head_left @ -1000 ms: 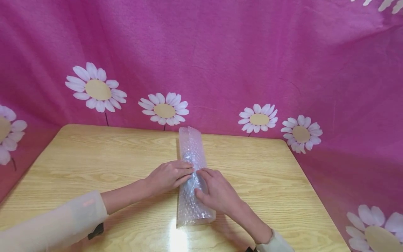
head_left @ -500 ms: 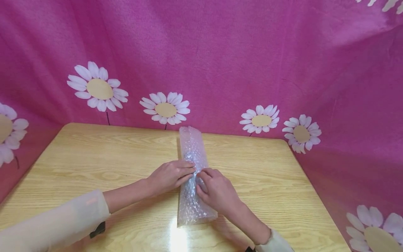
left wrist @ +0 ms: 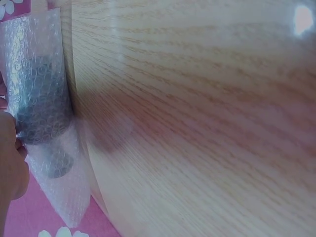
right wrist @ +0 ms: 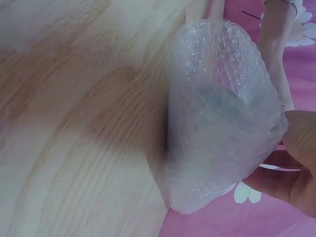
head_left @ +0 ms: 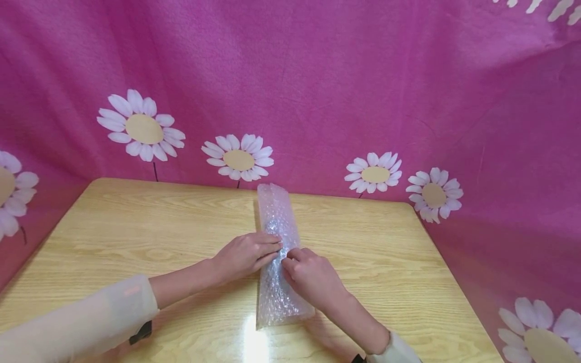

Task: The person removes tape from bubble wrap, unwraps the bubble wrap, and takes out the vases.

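One long bundle of bubble wrap [head_left: 276, 206] lies under the left hand [head_left: 242, 253], whose extended fingers rest on it, and the right hand [head_left: 314, 280], whose curled fingers pinch it. Glossy, dimpled beneath both, the bubble wrap encloses a dark, rounded shape [left wrist: 44, 108]

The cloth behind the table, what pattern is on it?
White flowers with pale yellow middles, on a bright pink cloth; the head view shows it best.
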Demonstrator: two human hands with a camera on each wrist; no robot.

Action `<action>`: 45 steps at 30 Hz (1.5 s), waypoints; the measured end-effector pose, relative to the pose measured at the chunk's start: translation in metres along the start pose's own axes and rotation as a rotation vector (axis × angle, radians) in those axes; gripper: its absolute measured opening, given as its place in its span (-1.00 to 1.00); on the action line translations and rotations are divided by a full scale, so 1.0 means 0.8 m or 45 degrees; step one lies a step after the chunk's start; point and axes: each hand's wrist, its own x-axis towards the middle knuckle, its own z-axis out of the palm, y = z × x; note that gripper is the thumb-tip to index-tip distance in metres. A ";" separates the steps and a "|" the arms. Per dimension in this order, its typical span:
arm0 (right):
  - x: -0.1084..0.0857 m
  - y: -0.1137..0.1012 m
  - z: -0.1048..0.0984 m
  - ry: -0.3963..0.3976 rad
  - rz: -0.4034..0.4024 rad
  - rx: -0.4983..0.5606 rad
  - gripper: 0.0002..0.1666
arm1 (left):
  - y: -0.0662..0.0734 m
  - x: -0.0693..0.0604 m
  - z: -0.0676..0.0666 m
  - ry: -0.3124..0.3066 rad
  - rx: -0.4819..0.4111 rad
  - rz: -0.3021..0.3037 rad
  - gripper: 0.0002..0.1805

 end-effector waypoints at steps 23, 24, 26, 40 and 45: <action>-0.003 0.000 0.011 0.114 0.032 0.037 -0.85 | 0.000 -0.002 0.005 0.051 -0.021 0.010 -0.72; -0.003 0.000 0.011 0.124 0.033 0.039 -0.85 | 0.000 -0.001 0.005 0.055 -0.025 0.011 -0.73; -0.003 0.000 0.012 0.136 0.034 0.043 -0.85 | 0.000 -0.001 0.005 0.061 -0.032 0.011 -0.73; -0.001 0.000 0.013 0.132 0.050 0.045 -0.87 | 0.000 -0.002 0.006 0.060 -0.059 0.002 -0.73; -0.001 0.000 0.015 0.148 0.045 0.054 -0.86 | 0.000 -0.002 0.006 0.066 -0.051 0.009 -0.73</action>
